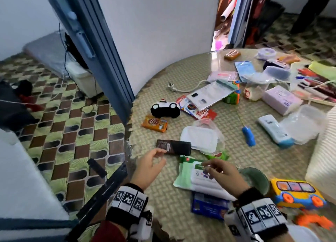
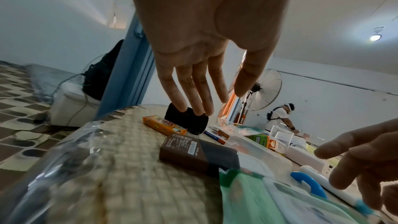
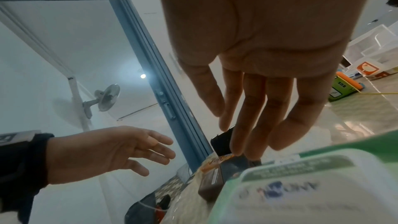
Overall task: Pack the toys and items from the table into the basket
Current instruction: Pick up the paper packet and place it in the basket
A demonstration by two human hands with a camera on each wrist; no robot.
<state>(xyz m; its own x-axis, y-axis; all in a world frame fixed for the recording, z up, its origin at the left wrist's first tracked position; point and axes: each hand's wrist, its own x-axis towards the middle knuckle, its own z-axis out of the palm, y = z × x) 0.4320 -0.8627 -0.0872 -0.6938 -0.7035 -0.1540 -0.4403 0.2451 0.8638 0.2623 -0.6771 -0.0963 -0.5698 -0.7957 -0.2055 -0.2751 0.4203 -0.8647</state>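
Observation:
My left hand (image 1: 154, 160) hovers open with its fingertips just short of a dark brown box (image 1: 173, 147) that lies flat near the table's left edge. In the left wrist view the left hand (image 2: 215, 101) has straight fingers above the brown box (image 2: 193, 151), holding nothing. My right hand (image 1: 216, 169) hangs relaxed over a green wet-wipes pack (image 1: 192, 180). The right wrist view shows the right hand (image 3: 243, 125) open above the wipes pack (image 3: 301, 185). An orange snack pack (image 1: 155, 123) and a black-and-white plush car (image 1: 165, 109) lie further off.
The round table (image 1: 163, 196) ends at my left above a tiled floor. A yellow toy bus (image 1: 298, 194), a blue toy controller (image 1: 248, 136), a white remote (image 1: 274, 130), a clear tub (image 1: 305, 125) and several packets crowd the right. A white ribbed wall (image 1: 321, 150) stands at the right edge.

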